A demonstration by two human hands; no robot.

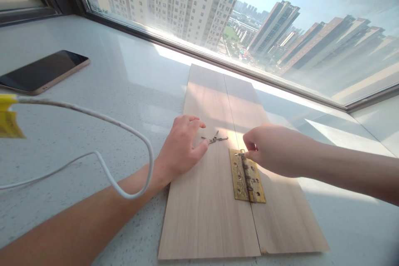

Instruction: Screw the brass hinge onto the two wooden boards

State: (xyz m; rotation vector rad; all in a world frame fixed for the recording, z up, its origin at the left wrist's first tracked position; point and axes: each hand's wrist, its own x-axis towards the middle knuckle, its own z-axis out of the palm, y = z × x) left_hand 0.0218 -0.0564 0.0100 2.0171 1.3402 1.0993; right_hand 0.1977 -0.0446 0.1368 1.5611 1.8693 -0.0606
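Two pale wooden boards (212, 216) lie side by side with a narrow seam between them. A brass-coloured hinge (240, 178) rests across the seam, its knuckle along the joint and several screw holes showing. My right hand (271, 149) is closed in a pinch over the hinge's far end, holding a small screw (239, 154) that points left. On the left board, my left hand (187, 143) rests with thumb and fingers apart. Beside its thumb lies a small pile of screws (215, 138).
A phone (46, 70) lies face up at the far left of the speckled white sill (124, 79). A white cable (124, 126) with a yellow tag (9, 116) loops in front of my left forearm. Behind the boards runs the window frame (174, 48).
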